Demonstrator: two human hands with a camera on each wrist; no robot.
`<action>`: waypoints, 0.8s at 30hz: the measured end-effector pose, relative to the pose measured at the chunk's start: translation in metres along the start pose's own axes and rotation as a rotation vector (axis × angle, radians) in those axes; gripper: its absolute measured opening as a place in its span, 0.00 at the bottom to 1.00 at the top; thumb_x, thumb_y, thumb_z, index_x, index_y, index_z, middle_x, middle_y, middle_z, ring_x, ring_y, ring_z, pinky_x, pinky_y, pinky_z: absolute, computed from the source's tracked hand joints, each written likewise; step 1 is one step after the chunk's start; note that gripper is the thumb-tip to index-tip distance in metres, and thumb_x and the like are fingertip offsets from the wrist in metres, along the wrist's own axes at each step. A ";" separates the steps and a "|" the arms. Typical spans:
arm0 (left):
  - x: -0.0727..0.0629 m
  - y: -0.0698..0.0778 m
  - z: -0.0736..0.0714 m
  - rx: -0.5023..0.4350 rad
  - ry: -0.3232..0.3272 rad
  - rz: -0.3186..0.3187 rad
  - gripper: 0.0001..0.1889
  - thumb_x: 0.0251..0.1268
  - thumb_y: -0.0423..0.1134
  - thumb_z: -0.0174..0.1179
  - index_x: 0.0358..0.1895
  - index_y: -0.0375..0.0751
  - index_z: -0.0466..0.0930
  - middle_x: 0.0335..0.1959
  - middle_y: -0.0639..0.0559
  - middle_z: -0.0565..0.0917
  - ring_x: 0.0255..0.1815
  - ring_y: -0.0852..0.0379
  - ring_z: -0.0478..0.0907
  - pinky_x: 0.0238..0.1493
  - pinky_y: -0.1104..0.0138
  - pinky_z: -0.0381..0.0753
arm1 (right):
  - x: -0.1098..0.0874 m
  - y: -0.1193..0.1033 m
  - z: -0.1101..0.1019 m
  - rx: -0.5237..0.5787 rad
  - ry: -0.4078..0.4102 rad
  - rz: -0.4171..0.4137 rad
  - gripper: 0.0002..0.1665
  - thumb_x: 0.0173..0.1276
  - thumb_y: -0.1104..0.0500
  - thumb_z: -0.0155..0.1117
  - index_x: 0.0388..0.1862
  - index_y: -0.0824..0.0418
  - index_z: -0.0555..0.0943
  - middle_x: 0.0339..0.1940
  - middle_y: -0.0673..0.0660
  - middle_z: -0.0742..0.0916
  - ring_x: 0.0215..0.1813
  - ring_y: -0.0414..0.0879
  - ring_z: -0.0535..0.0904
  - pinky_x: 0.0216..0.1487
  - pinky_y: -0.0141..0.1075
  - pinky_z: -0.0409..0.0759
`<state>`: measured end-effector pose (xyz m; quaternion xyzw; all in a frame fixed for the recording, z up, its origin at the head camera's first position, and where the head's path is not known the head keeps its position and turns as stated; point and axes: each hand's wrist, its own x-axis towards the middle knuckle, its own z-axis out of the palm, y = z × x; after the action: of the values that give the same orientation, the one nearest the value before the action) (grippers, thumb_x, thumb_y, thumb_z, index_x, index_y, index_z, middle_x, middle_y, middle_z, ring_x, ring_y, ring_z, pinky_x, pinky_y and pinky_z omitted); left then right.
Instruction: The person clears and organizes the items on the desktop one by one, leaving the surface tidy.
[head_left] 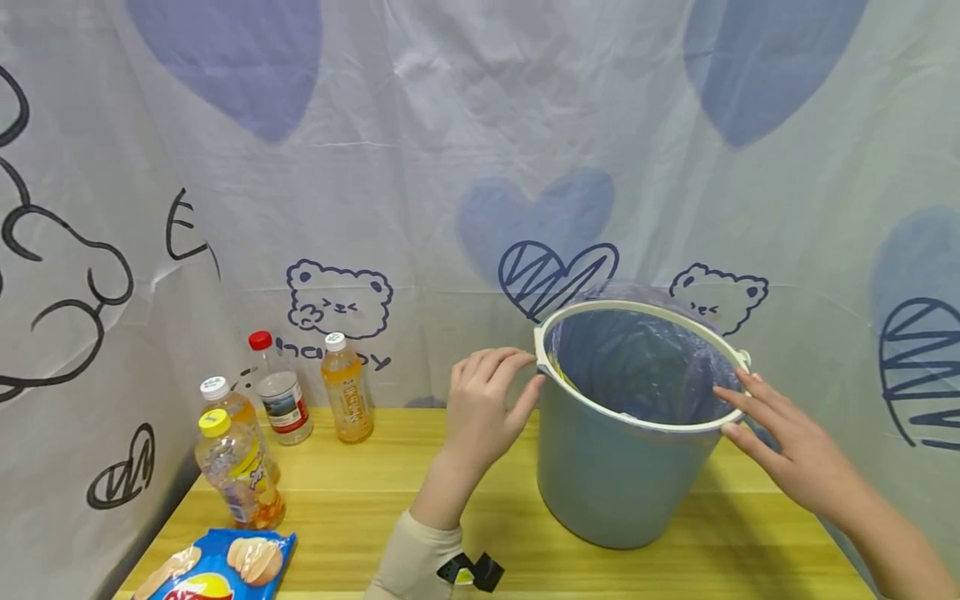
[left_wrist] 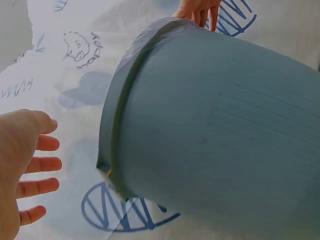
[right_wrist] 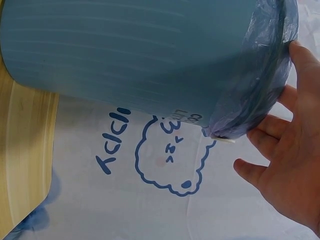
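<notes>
A blue-grey trash bin with a white rim stands on the table, its mouth facing up. A thin clear plastic bag lines it; in the right wrist view the bag hangs folded over the outside of the rim. My right hand holds the rim at the right, a finger reaching over the edge and the thumb outside. My left hand is beside the left rim with relaxed fingers; the left wrist view shows a gap between this hand and the bin.
Left on the wooden table are a red-capped bottle, an orange drink bottle, a yellow-capped bottle with a white-capped one behind, and a blue chip bag. A printed cloth hangs behind.
</notes>
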<state>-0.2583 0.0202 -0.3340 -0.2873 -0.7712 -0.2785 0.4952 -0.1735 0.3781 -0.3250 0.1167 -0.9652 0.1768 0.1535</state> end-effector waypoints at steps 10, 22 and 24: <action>-0.040 -0.017 -0.029 -0.021 -0.029 -0.093 0.12 0.58 0.43 0.67 0.44 0.46 0.84 0.43 0.52 0.86 0.46 0.51 0.80 0.47 0.54 0.74 | 0.000 -0.004 0.000 0.011 -0.007 -0.002 0.29 0.74 0.48 0.55 0.72 0.50 0.68 0.79 0.62 0.59 0.81 0.62 0.46 0.57 0.77 0.55; -0.079 -0.043 -0.063 0.063 -0.039 -0.233 0.15 0.56 0.43 0.68 0.47 0.44 0.84 0.45 0.49 0.85 0.47 0.49 0.80 0.45 0.54 0.73 | 0.000 -0.003 0.001 0.014 -0.001 0.002 0.29 0.74 0.48 0.54 0.72 0.50 0.68 0.80 0.60 0.58 0.81 0.60 0.44 0.56 0.77 0.56; -0.084 -0.047 -0.067 0.078 -0.026 -0.250 0.15 0.54 0.42 0.69 0.46 0.43 0.84 0.45 0.48 0.85 0.47 0.48 0.79 0.45 0.53 0.73 | 0.000 -0.003 0.001 0.019 0.001 -0.003 0.29 0.74 0.48 0.54 0.72 0.50 0.68 0.80 0.60 0.58 0.82 0.59 0.44 0.56 0.76 0.56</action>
<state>-0.2231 -0.0736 -0.3947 -0.1730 -0.8175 -0.3039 0.4576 -0.1728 0.3753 -0.3252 0.1195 -0.9632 0.1858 0.1533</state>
